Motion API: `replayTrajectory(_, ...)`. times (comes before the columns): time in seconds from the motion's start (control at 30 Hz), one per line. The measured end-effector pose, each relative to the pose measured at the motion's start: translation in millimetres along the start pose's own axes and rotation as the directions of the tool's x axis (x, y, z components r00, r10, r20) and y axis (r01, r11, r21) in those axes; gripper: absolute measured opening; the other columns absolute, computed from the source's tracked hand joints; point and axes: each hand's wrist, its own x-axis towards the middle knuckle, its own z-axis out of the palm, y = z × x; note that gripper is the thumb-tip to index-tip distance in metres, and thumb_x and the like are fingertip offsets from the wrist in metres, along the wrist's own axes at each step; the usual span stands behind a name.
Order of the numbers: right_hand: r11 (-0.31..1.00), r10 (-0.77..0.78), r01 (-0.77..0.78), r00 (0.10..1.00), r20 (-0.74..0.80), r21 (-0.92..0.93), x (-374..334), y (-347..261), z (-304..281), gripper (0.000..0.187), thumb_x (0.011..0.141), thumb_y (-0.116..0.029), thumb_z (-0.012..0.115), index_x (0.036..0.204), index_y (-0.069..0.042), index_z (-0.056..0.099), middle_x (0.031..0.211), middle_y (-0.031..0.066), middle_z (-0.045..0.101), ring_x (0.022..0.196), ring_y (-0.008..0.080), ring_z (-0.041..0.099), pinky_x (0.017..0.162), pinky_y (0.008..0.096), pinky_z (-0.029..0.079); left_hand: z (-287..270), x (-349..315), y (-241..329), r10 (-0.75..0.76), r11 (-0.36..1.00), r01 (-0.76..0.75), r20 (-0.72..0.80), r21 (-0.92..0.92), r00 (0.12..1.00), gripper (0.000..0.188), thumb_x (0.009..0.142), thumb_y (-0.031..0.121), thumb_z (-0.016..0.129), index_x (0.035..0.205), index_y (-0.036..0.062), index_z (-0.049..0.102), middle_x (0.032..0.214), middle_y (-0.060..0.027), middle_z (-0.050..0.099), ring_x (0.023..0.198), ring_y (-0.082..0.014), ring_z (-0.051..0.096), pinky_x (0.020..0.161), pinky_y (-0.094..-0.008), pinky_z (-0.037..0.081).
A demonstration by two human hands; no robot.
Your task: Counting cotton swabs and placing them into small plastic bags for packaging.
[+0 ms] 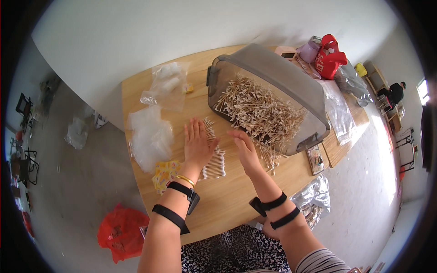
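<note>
A grey translucent plastic bin [284, 68] lies tipped on its side on the wooden table, with a heap of cotton swabs [259, 107] spilling from its mouth. In front of it, a row of cotton swabs [214, 164] lies side by side on the tabletop. My left hand [196, 143] rests flat along the row's left side, fingers stretched out and thumb reaching over the swabs. To the right of the row, my right hand [245, 150] is held edge-on near the spilled swabs. Its fingers are extended, and I see nothing in them.
Clear plastic bags [150, 136] and yellow printed packets [166, 175] lie on the left of the wooden table [218, 216]. Another clear bag [168, 84] sits farther back. A phone [315, 160] lies at the right edge. A red bag [120, 232] stands on the floor.
</note>
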Motion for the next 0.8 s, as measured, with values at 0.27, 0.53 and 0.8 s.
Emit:
replayTrajectory(0.27, 0.965, 0.215, -0.226, 0.972, 0.092, 0.132, -71, -49, -50, 0.030, 0.102, -0.021, 0.047, 0.122, -0.002, 0.061, 0.117, 0.0038, 0.062, 0.117, 0.0138, 0.050, 0.104, 0.0308, 0.035, -5, 8, 6, 0.102, 0.993, -0.102, 0.009, 0.057, 0.995, 0.076, 0.097, 0.048, 0.049, 0.143, -0.0108, 0.035, 0.136, -0.0233, 0.047, 0.126, -0.0395, 0.043, 0.114, -0.0532, 0.025)
replayTrajectory(0.53, 0.909, 0.252, -0.250, 0.967, 0.038, 0.333, -66, -4, -53, 0.031, 0.103, -0.021, 0.046, 0.120, 0.000, 0.060, 0.121, 0.0073, 0.062, 0.123, 0.0179, 0.050, 0.109, 0.0321, 0.034, -20, -29, 15, 0.172, 0.980, -0.151, 0.173, -0.127, 0.970, 0.080, 0.099, 0.053, 0.043, 0.148, -0.0085, 0.027, 0.146, -0.0237, 0.036, 0.137, -0.0400, 0.032, 0.118, -0.0545, 0.018)
replayTrajectory(0.8, 0.930, 0.267, -0.281, 0.960, 0.089, 0.238, -53, 6, -45, 0.035, 0.104, -0.029, 0.045, 0.119, -0.001, 0.062, 0.120, 0.0087, 0.065, 0.125, 0.0225, 0.052, 0.109, 0.0337, 0.034, -10, -25, 18, 0.091, 0.990, -0.120, 0.295, 0.080, 0.951, 0.092, 0.098, 0.062, 0.037, 0.152, -0.0090, 0.015, 0.162, -0.0240, 0.012, 0.151, -0.0367, 0.005, 0.121, -0.0526, 0.003)
